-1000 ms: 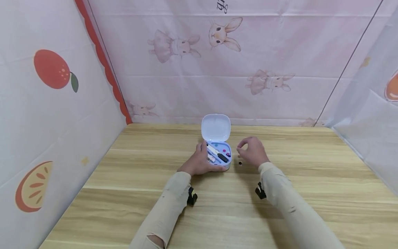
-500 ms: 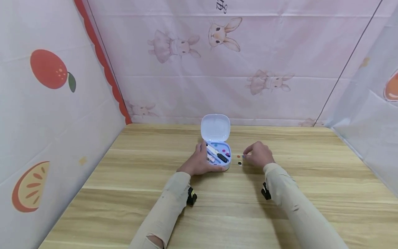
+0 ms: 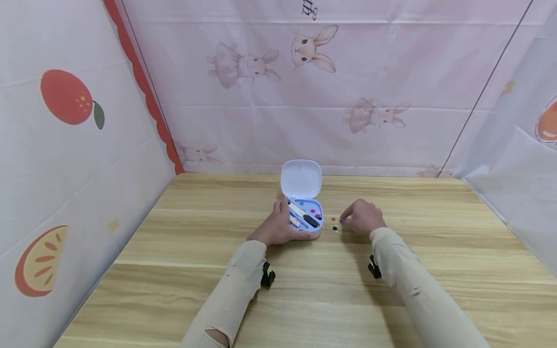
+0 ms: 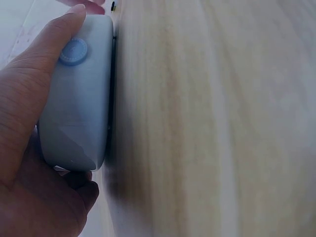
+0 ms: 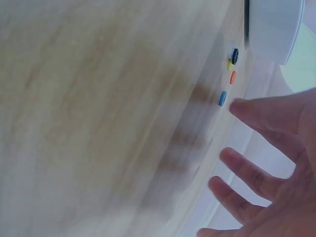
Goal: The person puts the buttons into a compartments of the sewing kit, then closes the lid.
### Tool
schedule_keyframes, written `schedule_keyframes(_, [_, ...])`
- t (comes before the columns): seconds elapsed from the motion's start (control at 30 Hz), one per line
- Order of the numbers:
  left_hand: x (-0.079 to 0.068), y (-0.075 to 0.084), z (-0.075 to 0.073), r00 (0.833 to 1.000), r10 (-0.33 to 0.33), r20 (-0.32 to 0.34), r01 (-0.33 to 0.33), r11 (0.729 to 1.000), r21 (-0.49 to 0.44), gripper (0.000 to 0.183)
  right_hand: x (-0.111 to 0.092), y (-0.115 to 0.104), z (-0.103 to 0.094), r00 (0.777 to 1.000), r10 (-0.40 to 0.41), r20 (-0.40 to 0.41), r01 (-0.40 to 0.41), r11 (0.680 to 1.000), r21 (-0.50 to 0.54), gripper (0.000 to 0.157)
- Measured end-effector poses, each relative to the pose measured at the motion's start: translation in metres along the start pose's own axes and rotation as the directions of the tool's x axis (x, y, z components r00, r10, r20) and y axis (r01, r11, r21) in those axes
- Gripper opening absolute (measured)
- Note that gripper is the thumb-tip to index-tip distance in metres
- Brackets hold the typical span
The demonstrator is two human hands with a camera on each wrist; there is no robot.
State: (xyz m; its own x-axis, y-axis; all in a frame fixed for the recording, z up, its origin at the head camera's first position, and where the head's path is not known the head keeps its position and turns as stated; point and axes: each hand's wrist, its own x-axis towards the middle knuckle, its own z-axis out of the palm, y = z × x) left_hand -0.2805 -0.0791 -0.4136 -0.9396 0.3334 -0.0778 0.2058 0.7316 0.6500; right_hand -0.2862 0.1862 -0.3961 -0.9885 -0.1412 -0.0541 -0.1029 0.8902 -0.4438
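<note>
My left hand (image 3: 275, 226) grips a small pale-blue case (image 3: 316, 234) with its white lid (image 3: 301, 179) raised. The thumb lies along the case's front, near a round blue catch (image 4: 74, 52) in the left wrist view. Inside lies a white tool with a black end (image 3: 310, 221), with pink and purple buttons and a teal one. My right hand (image 3: 363, 218) is just right of the case, fingers loosely bent and apart. Beside its nearest fingertip, a blue button (image 5: 222, 98) stands on the table. Close to it are an orange-red button (image 5: 232, 77), a yellow one (image 5: 230, 64) and a black one (image 5: 235, 56).
The wooden table (image 3: 304, 295) reaches back to a pink fabric wall with printed rabbits (image 3: 313, 48). A white wall with fruit prints (image 3: 65, 96) borders it on the left, another pale sheet (image 3: 522, 193) on the right.
My right hand has shifted right, away from the case, and slightly lower. The orange-red and blue buttons now show on the table by its fingertips. My left hand keeps its grip on the case.
</note>
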Motion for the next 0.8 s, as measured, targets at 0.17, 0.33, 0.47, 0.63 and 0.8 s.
schedule_keyframes(0.17, [-0.0014,0.0006,0.0002,1.000,0.008,-0.005,-0.008,1.000,-0.003,0.138,-0.0035,0.0006,-0.0015,0.999,0.014,0.032,-0.014,1.000,-0.004,0.013])
schedule_keyframes(0.33, [-0.0004,0.0001,0.0004,1.000,0.008,-0.006,-0.008,1.000,-0.002,0.138,-0.0017,0.0024,-0.0032,1.000,0.015,-0.011,-0.014,0.999,0.052,0.014])
schedule_keyframes(0.47, [-0.0011,0.0014,0.0000,1.000,0.007,-0.005,-0.007,1.000,0.000,0.138,-0.0008,0.0012,-0.0026,1.000,0.012,-0.007,-0.012,0.999,0.038,0.011])
schedule_keyframes(0.63, [-0.0004,0.0006,0.0005,1.000,0.010,0.002,-0.010,1.000,-0.006,0.139,-0.0025,0.0019,-0.0018,1.000,0.015,0.004,-0.015,1.000,-0.015,0.005])
schedule_keyframes(0.8, [0.0005,-0.0004,0.0000,1.000,0.020,-0.007,-0.020,1.000,-0.005,0.139,-0.0051,0.0019,-0.0040,0.999,0.017,-0.040,-0.017,1.000,-0.001,0.007])
